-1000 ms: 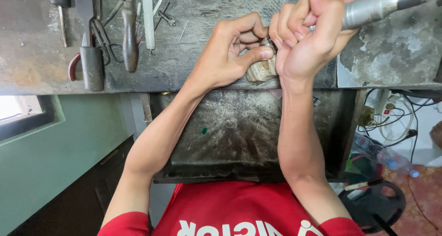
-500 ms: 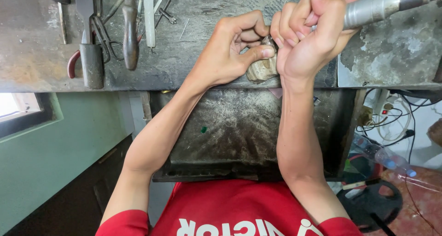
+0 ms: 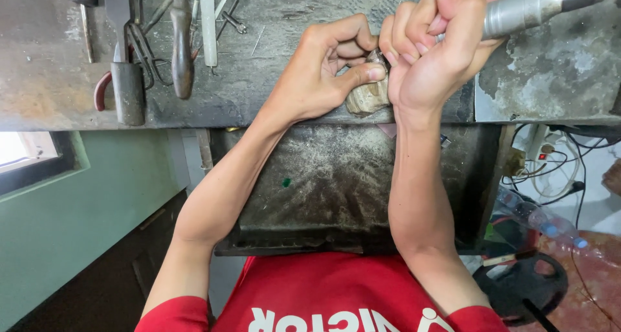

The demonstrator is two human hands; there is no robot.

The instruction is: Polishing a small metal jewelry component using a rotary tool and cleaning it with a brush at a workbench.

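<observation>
The small workpiece sits pinched at the front edge of the desk, pressed against a worn wooden peg that juts from that edge. The piece is mostly hidden by skin; its shape and material cannot be told.

The left hand curls over it, fingers bent tight and thumb laid along the peg, closed on the workpiece. The right hand is just beside, touching the left at the knuckles, its fingers wrapped firmly round a grey metal handpiece whose body runs off to the upper right. The tip of the handpiece is hidden behind the fingers, near the workpiece.

On the desk to the left, well apart from the hands, lie pliers with red grips, another dark-handled tool, a pale file and some small bits. Below the desk edge a dusty metal tray hangs between the forearms, with a tiny green speck in it. Cables and a plastic bottle lie on the floor to the right.
</observation>
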